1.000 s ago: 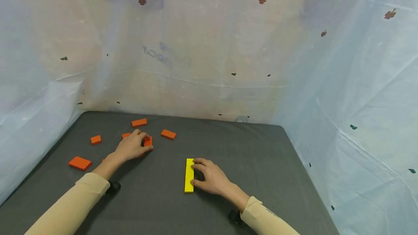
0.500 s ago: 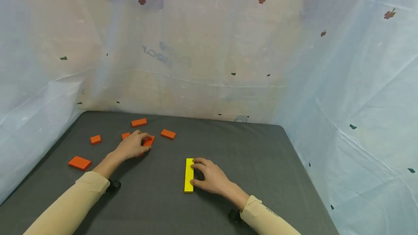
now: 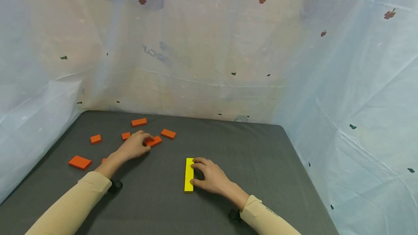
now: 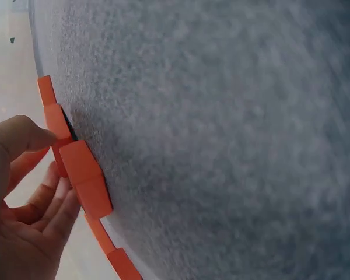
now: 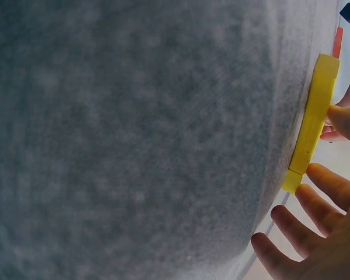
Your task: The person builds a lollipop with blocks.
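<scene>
My left hand (image 3: pixel 133 145) pinches an orange block (image 3: pixel 157 140) between thumb and forefinger at the back left of the table. In the left wrist view, the thumb tip lies against an orange block (image 4: pixel 58 122), and the other fingers bend loosely behind the row of blocks. Near the middle of the table, a long yellow block (image 3: pixel 189 180) lies with a short yellow block (image 3: pixel 189 161) end to end at its far side. My right hand (image 3: pixel 212 177) touches their right side with thumb and fingertips. Its fingers look spread and fairly straight in the right wrist view.
Loose orange blocks surround the left hand: one behind (image 3: pixel 139 122), one to its right (image 3: pixel 168 134), others to its left (image 3: pixel 95 139) and front left (image 3: pixel 80 163). Dark grey cloth covers the table (image 3: pixel 248 155). Translucent plastic sheeting (image 3: pixel 196 46) hangs around the back and sides.
The orange block at my left hand has turned from pointing away to lying slantwise, its free end swinging right. My right hand and the yellow blocks stay in place.
</scene>
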Demonstrator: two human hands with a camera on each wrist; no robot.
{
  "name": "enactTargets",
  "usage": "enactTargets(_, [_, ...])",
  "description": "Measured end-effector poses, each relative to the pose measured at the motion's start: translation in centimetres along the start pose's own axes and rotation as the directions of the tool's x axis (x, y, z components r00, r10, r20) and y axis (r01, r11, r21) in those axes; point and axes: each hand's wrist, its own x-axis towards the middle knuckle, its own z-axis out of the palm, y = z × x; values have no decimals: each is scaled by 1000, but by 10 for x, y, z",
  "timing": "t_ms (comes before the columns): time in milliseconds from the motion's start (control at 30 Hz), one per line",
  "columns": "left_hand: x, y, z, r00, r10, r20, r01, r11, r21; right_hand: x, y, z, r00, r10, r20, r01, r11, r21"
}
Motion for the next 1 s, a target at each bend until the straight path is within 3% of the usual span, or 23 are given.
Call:
enactTargets(333, [7,20,13,992,125,-9,-125,992,-30,0,2,0,1000,14,3,-15,1000,6])
enactTargets(567, [18,46,27,984,175,16,-175,984,-26,0,2,0,1000,24,10,-24,1000,7])
enactTargets(1000, [37,81,43,954,287,89,-285,958,-36,0,1,1,1000,-2,-9,2,1000,-8])
